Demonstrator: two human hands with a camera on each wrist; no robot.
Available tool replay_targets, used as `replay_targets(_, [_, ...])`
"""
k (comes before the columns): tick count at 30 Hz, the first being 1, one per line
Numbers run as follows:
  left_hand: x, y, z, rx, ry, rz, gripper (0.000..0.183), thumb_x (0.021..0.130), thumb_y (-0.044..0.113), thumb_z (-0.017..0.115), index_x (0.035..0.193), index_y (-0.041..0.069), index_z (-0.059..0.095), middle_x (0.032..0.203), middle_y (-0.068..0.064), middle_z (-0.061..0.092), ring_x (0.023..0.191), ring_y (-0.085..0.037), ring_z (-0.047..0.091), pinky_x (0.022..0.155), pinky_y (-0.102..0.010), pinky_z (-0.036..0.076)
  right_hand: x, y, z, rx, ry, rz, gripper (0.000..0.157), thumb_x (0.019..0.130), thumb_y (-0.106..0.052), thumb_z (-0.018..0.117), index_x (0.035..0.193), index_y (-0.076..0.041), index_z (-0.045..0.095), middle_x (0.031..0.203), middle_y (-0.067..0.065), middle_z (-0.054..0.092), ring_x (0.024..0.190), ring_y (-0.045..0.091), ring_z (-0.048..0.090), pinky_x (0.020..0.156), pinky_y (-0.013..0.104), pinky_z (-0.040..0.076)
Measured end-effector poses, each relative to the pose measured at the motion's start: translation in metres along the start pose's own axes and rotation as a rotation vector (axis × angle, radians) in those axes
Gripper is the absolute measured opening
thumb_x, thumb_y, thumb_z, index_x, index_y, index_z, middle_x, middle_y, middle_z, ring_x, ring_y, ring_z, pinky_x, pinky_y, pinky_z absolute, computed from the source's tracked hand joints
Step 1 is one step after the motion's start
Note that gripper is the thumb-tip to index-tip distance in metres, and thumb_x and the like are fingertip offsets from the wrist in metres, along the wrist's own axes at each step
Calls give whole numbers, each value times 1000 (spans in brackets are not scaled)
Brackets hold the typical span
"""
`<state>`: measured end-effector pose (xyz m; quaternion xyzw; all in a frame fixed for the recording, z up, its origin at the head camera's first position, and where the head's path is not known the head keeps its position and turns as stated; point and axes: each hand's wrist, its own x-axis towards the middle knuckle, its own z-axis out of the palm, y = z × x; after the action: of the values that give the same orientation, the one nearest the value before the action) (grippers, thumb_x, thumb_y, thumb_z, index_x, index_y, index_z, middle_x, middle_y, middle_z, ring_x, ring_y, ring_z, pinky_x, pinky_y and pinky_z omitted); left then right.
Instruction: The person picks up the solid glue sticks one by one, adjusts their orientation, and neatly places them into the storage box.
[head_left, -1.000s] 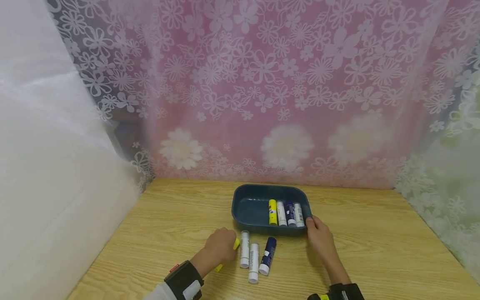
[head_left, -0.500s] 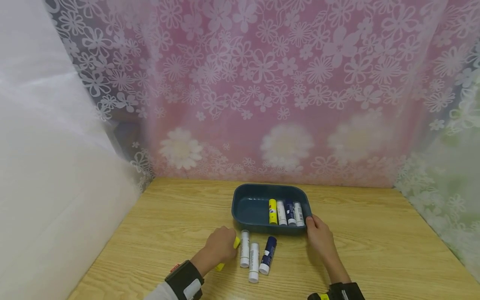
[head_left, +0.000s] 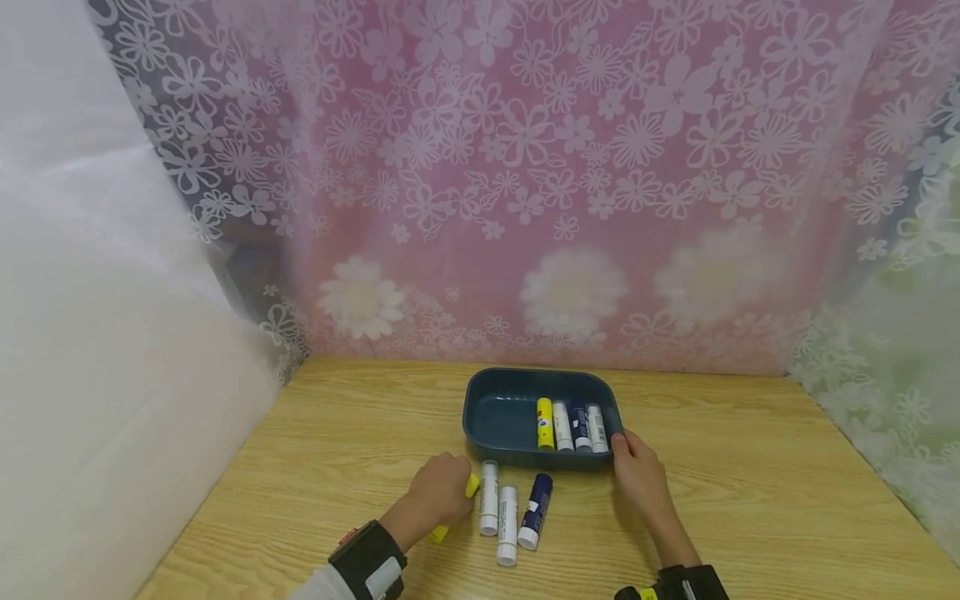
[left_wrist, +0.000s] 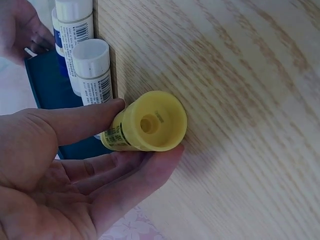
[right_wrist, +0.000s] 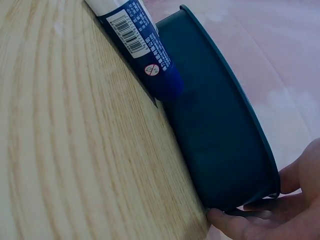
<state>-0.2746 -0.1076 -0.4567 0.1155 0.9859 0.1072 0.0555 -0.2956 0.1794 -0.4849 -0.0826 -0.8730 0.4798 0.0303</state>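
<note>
My left hand point(head_left: 441, 490) pinches a yellow glue stick point(left_wrist: 157, 122) between thumb and fingers, low over the table; its hollow end faces the left wrist camera. Just right of that hand lie two white glue sticks point(head_left: 489, 500) and a dark blue glue stick point(head_left: 536, 510) with a white end. My right hand point(head_left: 643, 479) grips the right front corner of a dark teal tray point(head_left: 498, 421), thumb at the rim and fingers under the edge in the right wrist view. Inside the tray's right half, a yellow glue stick point(head_left: 545, 424), two white ones and a dark blue one lie side by side.
The wood-grain table point(head_left: 750, 483) runs back to a pink flowered curtain point(head_left: 562, 167). A white sheet point(head_left: 112, 333) hangs along the left side, and a translucent flowered sheet point(head_left: 900, 375) along the right. Both wrists wear black camera straps point(head_left: 369, 560).
</note>
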Motion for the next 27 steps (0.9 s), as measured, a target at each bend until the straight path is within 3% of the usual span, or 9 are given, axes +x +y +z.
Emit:
replay_targets(20, [-2,-1,-4,-46,0,2,22,79,11,81,81,4,60,70,-3,51,61,-16,49,52,-26,44,0,1,1,1,16,6,53,110,-28,32,152,4,39,154,29,41,146,48,33,120,61,28])
replay_targets(27, [-1,-2,-7,-92,-28,-13,24,77,10,83,83,3,61,71,-4,52,62,-17,50,53,-27,44,0,0,1,1,16,0,53,111,-28,32,153,3,40,154,29,41,146,48,34,120,61,28])
